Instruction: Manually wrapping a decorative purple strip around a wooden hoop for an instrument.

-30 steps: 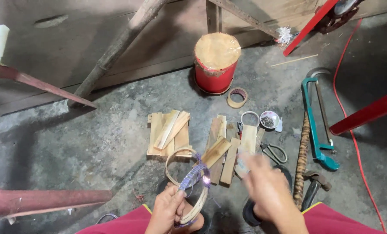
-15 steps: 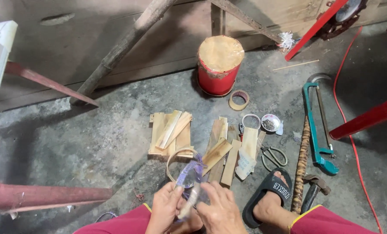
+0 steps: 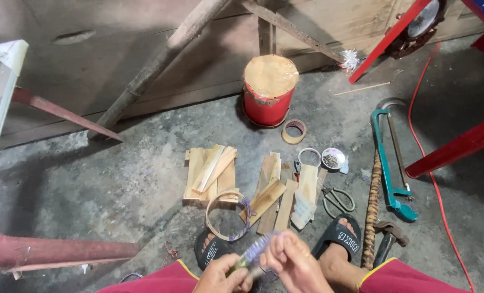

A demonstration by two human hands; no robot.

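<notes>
Starting far left: a white-edged frame (image 3: 3, 59) leans in at the margin, and a red metal bar (image 3: 57, 252) juts across the concrete floor (image 3: 117, 190) low down. Nothing in play there, though that bar sits near the person's knee and could catch a shin if they shift.

Moving in: a stack of short wooden slats (image 3: 209, 173), then a thin wooden hoop (image 3: 225, 214) partly wound with purple-and-white tinsel, lying just ahead of a black sandal.

Centre bottom, here's the action. The left hand (image 3: 220, 274) is curled, pinching the lower end of a tinsel-wrapped strip (image 3: 255, 250). The right hand (image 3: 296, 266) is closed on its upper part, fingertips pressed together at the wrapping. The strip is held up between both hands, above the sandals, clear of the floor.

The risk as I read it: the strip is slim and bowed, so too hard a squeeze could snap it, and a loose pinch could let the tinsel unwind.

Further right: more slats (image 3: 277, 195), a roll of tape (image 3: 294, 131), a red drum (image 3: 269, 89) behind it, scissors (image 3: 338, 201) just beside the right foot — a careless heel could land on the blades. Then a hammer (image 3: 388, 241), a teal hacksaw (image 3: 391, 163), and a red cable (image 3: 432, 173) trailing over the floor, a likely snag.
</notes>
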